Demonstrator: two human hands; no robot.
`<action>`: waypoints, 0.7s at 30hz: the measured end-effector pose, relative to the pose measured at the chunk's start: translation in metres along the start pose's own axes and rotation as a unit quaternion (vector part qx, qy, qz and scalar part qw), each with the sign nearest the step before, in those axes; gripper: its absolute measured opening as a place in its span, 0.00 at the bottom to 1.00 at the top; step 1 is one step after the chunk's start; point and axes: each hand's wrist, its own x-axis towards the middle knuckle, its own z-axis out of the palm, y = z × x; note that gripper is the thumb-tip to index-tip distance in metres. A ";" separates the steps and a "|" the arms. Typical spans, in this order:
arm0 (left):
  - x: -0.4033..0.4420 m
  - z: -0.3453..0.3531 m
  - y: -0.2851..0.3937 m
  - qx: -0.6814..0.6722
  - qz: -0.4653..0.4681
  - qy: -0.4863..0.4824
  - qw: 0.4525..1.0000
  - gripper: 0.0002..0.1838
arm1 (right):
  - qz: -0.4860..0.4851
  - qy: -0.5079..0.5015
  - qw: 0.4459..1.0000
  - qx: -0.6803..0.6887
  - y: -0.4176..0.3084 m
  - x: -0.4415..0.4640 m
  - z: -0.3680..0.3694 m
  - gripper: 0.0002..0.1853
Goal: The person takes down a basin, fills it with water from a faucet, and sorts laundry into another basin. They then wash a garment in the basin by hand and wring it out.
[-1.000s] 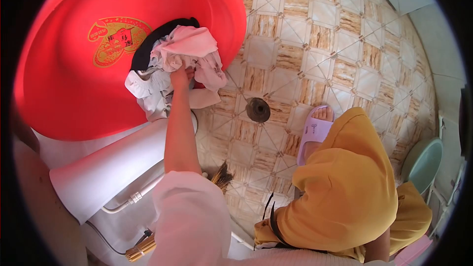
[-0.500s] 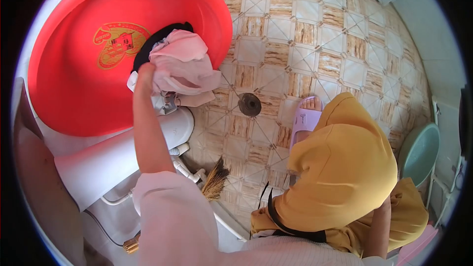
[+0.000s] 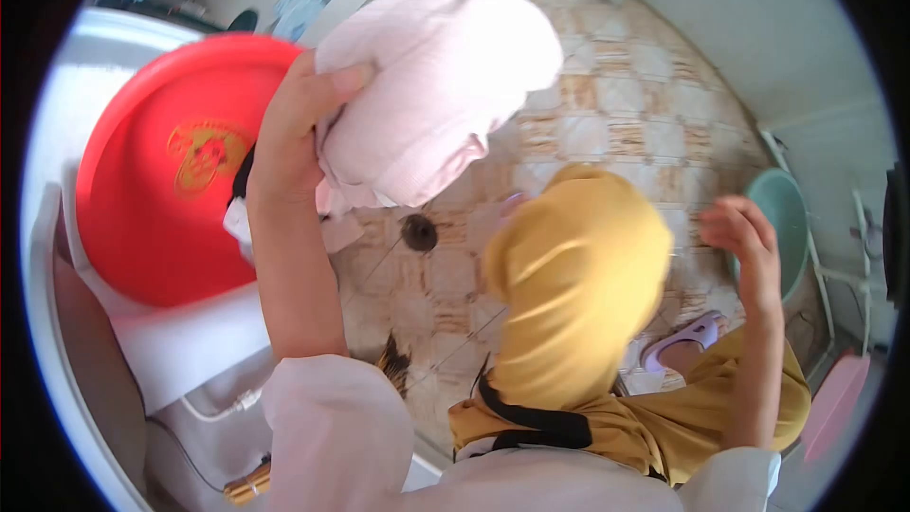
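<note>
My left hand (image 3: 308,118) grips a pale pink cloth (image 3: 431,85), thumb on top, and holds it up at the right side of the red basin (image 3: 142,228). The cloth hangs in a bunched, folded bundle. Behind my wrist, black fabric (image 3: 244,173) and white fabric (image 3: 237,225) lie at the basin's right edge, partly hidden. My right hand (image 3: 741,228) is raised at the right, in front of the green basin (image 3: 785,218), with its fingers apart and nothing in them.
Below the red basin is a white pedestal (image 3: 204,341). A straw broom (image 3: 393,365) and a dark round drain (image 3: 419,232) are on the tiled floor (image 3: 607,95). A pink object (image 3: 836,408) stands at the lower right, near a white rack (image 3: 839,275).
My left hand has lifted the pink cloth up and to the right from the other clothes. My right hand has come up beside the green basin. The view has shifted and my legs have moved.
</note>
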 end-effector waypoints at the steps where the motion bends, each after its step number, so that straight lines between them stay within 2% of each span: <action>1: 0.008 0.025 0.002 -0.005 0.009 -0.024 1.000 0.21 | -0.037 -0.015 0.999 0.008 -0.009 0.001 0.001 0.13; 3: 0.024 0.078 0.003 0.073 0.031 -0.090 0.993 0.23 | -0.098 -0.026 0.994 0.044 -0.018 0.000 0.002 0.20; 4: 0.030 0.105 0.002 0.045 0.014 -0.127 0.991 0.24 | -0.155 -0.024 0.985 0.077 -0.022 0.000 0.007 0.32; 5: 0.038 0.131 -0.001 0.042 0.020 -0.147 0.988 0.24 | -0.168 -0.023 0.979 0.112 -0.030 -0.004 0.009 0.44; 6: 0.048 0.156 -0.005 0.045 -0.023 -0.207 0.977 0.24 | -0.188 -0.030 0.968 0.164 -0.030 -0.004 0.006 0.51; 7: 0.055 0.179 -0.011 0.048 -0.066 -0.261 0.962 0.23 | -0.220 -0.037 0.948 0.228 -0.023 -0.002 0.005 0.53; 8: 0.061 0.202 -0.021 0.069 -0.077 -0.286 0.953 0.21 | -0.194 -0.064 0.929 0.310 -0.022 -0.005 0.004 0.51; 9: 0.066 0.224 -0.036 0.090 -0.087 -0.309 0.943 0.19 | -0.198 -0.053 0.930 0.305 -0.019 -0.008 0.002 0.51; 11: 0.075 0.254 -0.074 0.171 -0.026 -0.370 0.913 0.20 | -0.129 -0.042 0.926 0.353 -0.009 -0.011 -0.001 0.38; 12: 0.080 0.257 -0.083 0.246 -0.080 -0.390 0.884 0.21 | -0.131 -0.035 0.928 0.348 0.001 -0.009 -0.008 0.38; 13: 0.081 0.254 -0.090 0.240 -0.077 -0.396 0.883 0.21 | -0.093 0.062 0.914 0.389 0.013 -0.004 -0.016 0.31; 14: 0.082 0.246 -0.096 0.301 0.002 -0.376 0.877 0.21 | -0.054 0.158 0.889 0.426 0.026 0.003 -0.023 0.25; 15: 0.084 0.235 -0.097 0.358 0.082 -0.349 0.862 0.22 | -0.047 0.209 0.896 0.389 0.045 0.011 -0.044 0.19; 16: 0.084 0.218 -0.096 0.332 0.047 -0.303 0.892 0.21 | -0.101 0.258 0.893 0.355 0.055 0.010 -0.065 0.21; 17: 0.082 0.194 -0.093 0.305 0.009 -0.253 0.918 0.20 | -0.115 0.325 0.873 0.345 0.073 0.014 -0.089 0.21; 18: 0.082 0.164 -0.097 0.305 -0.015 -0.195 0.932 0.19 | -0.162 0.357 0.868 0.307 0.089 0.014 -0.112 0.22; 20: 0.075 0.081 -0.128 0.297 -0.071 -0.058 0.951 0.17 | -0.179 0.452 0.847 0.215 0.129 0.020 -0.156 0.25; 21: 0.065 0.037 -0.155 0.287 -0.102 0.023 0.952 0.16 | -0.238 0.472 0.829 0.181 0.165 0.030 -0.184 0.22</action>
